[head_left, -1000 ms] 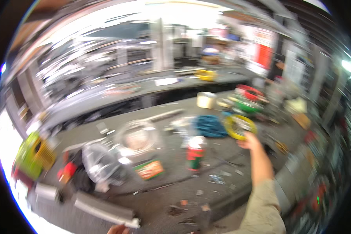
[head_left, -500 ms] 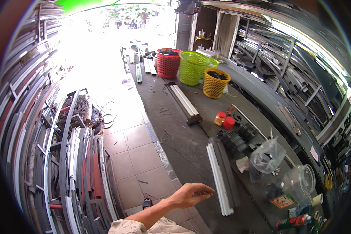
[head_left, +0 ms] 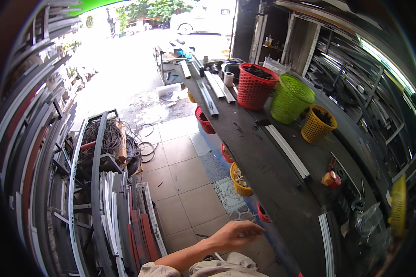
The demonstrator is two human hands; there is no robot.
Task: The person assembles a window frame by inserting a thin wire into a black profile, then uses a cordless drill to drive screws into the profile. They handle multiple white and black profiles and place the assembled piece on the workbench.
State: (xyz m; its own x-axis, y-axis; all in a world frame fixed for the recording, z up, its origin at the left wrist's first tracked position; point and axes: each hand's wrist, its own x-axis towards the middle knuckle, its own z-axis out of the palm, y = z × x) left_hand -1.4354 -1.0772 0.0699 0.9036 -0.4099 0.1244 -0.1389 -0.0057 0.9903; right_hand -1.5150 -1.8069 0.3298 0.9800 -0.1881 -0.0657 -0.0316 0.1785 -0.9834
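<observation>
While the left hand (head_left: 238, 234) hovers left of the table (head_left: 282, 184), fingers half-curled, empty, an upright yellow piece (head_left: 398, 206) is rightward; right fingers unclear.

i'm in a workshop open to the street (head_left: 125, 51): long metal profiles (head_left: 25, 152) fill racks (head_left: 373, 89) on both sides, and plastic baskets (head_left: 291, 101) stand on my dark workbench (head_left: 259, 161).

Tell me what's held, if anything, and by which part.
Left hand is empty; the right hand, blurred, possibly holds the yellow object by its lower end.
</observation>
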